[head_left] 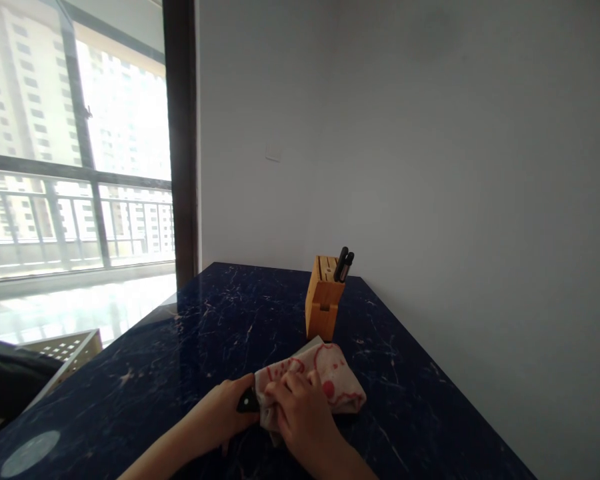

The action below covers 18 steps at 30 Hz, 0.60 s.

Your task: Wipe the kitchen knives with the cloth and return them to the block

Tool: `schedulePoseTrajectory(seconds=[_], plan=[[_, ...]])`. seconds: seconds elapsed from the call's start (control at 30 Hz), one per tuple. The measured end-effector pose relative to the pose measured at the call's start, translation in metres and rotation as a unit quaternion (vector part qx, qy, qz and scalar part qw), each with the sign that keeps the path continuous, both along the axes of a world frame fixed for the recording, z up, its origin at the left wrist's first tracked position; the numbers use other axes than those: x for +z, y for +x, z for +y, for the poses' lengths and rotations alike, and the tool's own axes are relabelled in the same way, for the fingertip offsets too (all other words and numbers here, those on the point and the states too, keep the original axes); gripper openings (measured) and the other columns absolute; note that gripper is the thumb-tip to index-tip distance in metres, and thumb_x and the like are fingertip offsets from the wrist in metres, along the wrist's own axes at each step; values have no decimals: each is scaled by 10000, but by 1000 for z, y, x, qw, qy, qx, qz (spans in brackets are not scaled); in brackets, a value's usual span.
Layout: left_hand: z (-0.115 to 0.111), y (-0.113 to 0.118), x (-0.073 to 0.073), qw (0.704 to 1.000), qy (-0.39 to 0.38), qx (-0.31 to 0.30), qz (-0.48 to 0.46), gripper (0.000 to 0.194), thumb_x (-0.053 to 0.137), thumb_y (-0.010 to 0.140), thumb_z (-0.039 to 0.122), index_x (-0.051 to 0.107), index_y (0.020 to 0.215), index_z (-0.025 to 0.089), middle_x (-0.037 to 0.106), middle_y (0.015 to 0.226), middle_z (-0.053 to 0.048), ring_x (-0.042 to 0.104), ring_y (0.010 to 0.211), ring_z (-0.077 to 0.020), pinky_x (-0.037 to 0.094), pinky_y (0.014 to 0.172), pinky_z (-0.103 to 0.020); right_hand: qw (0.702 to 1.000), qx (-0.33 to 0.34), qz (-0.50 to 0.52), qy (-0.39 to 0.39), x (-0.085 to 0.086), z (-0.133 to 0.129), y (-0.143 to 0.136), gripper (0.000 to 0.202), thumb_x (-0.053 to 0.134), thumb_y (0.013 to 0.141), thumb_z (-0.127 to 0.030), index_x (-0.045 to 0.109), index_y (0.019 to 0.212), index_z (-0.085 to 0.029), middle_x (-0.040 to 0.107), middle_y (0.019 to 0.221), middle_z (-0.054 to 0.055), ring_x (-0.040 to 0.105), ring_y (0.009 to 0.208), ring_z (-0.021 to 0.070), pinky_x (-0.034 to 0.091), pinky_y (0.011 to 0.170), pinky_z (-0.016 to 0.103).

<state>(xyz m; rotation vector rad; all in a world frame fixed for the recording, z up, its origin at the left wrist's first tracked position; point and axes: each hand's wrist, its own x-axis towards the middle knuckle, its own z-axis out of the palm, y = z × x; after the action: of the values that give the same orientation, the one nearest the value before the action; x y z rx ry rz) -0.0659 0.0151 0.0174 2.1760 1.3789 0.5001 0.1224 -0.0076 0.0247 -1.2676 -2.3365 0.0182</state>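
Black handle point(247, 402) gripped in your left hand point(230, 404), while your right hand's point(304, 410) fingers are curled onto the red-and-white cloth point(341, 379) just right of it, holding it. Wooden knife block point(322, 312) (two dark handles point(344, 265) up top) stands just beyond on your blue table point(205, 347).

The bare left forearm point(175, 440) reaches from the near edge toward the far right, ending in a left hand point(236, 401) curled into a grip. The bare right forearm point(347, 460) slants toward the far left; the right hand point(303, 408) lies knuckles up, fingers bent, just beside the left hand.
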Motion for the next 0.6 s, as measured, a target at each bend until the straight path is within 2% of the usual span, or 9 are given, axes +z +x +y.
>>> schedulePoseTrajectory(seconds=[0.1,0.17,0.23,0.43,0.5,0.6], plan=[[1,0,-2,1000,-9,10,3,192,548,666,294,547,836,206,654,712,29,624,648,-170,393,529,-202,1000,-13,1,-13,2,2,6,263,497,757,-172,530,990,-289,556,954,-6,439,1003,190,238,844,339],[1,-1,-2,999,-40,7,-4,190,521,688,315,532,845,209,648,692,31,622,554,-159,381,451,-197,999,-51,2,-16,4,5,13,258,474,755,-157,533,977,-275,557,951,4,427,1026,197,231,852,346],[1,0,-2,998,-68,2,-12,196,498,704,326,516,861,211,646,699,31,601,463,-140,358,384,-190,998,-63,-4,-18,7,6,17,253,456,757,-152,537,967,-269,557,949,10,419,1043,199,228,859,345],[-2,1,0,997,-81,14,-11,211,497,714,362,488,851,202,636,672,32,598,426,-131,334,325,-172,998,51,-18,-44,8,-5,15,247,503,705,-173,547,924,-277,560,973,-11,430,1030,175,195,917,329],[-4,1,2,996,-83,8,-18,213,493,721,369,487,858,206,638,677,34,602,430,-133,331,316,-169,997,52,-2,-60,8,-4,19,223,498,684,-153,557,866,-269,568,941,-21,447,997,162,182,927,329],[-6,0,4,997,-80,4,-20,195,501,718,356,495,849,211,640,690,35,597,422,-127,331,315,-167,997,7,21,-70,8,2,29,194,473,660,-122,555,789,-241,574,883,-18,464,947,161,175,926,348]])
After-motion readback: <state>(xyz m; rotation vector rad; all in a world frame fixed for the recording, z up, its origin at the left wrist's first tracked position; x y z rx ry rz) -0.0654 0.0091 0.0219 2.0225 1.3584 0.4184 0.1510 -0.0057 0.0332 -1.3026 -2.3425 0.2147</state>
